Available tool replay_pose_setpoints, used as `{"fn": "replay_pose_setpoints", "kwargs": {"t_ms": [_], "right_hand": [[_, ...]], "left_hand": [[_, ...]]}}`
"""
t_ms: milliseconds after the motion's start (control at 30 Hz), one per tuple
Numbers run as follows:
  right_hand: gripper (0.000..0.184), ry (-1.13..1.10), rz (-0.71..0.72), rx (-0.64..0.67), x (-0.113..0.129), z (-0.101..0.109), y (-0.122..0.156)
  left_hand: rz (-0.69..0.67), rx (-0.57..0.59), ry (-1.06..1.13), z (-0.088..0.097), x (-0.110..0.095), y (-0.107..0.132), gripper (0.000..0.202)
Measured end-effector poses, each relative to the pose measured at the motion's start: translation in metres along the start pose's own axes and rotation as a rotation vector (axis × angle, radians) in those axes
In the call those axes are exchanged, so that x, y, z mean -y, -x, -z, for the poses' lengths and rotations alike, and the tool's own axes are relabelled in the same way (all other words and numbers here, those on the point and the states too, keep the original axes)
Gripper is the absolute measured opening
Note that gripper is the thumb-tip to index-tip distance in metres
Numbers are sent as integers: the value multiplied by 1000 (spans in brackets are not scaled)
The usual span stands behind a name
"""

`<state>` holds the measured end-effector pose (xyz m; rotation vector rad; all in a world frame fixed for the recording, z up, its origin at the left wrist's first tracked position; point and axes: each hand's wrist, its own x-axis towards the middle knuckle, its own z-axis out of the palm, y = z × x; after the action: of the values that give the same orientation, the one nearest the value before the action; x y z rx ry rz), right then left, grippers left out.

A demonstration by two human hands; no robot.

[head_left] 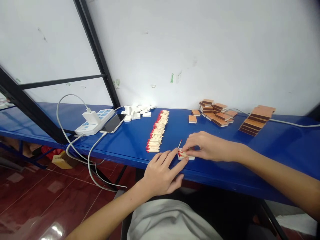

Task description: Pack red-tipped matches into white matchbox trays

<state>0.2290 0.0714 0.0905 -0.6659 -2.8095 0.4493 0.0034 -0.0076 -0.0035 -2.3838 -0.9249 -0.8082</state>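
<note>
A small white matchbox tray (191,157) with red-tipped matches in it lies near the front edge of the blue table. My left hand (161,171) has its fingers spread, and two fingertips touch the left end and front side of the tray. Over the tray, my right hand (201,146) is closed in a pinch on matches, partly hidden by its fingers. One match (180,143) sticks up at a slant by the tray's back left corner. To the left lies a long row of matches (157,131), red heads pointing left.
Several white trays (136,111) are heaped at the wall. Brown matchboxes (217,113) lie piled behind my right hand, with a slanted stack of brown box sleeves (257,120) farther right. A phone (113,123), a power strip (96,122) and white cables occupy the left.
</note>
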Motion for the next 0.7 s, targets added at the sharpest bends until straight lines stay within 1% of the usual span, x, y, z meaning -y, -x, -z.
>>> {"fn": "replay_pose_setpoints", "kwargs": {"t_ms": [167,300,333,400,467,500,533,600,700], "right_hand": [[23,7,-15,-29,0,-7,-1],[25,-48,5,-32,4,-3,-1],[26,-61,17,-55,4,-1,-1],[28,-50,34,-146,2,2,0],[31,23,26,-221,-3,2,1],[33,73,12,-224,-7,1,1],[35,120,-3,-200,-11,0,1],[39,155,-27,-111,-17,-2,0],[42,88,-31,-11,-24,-3,-2]], "left_hand": [[-2,-4,-4,-1,1,1,47],[-2,1,-4,-2,1,0,48],[-3,3,-4,-1,1,0,48],[-6,4,0,-1,1,0,49],[-8,2,0,0,1,-1,50],[-7,0,-3,0,0,-1,50],[-6,-2,-6,1,0,-1,49],[-7,-6,-14,1,0,-1,49],[-8,-8,-14,0,1,0,48]]}}
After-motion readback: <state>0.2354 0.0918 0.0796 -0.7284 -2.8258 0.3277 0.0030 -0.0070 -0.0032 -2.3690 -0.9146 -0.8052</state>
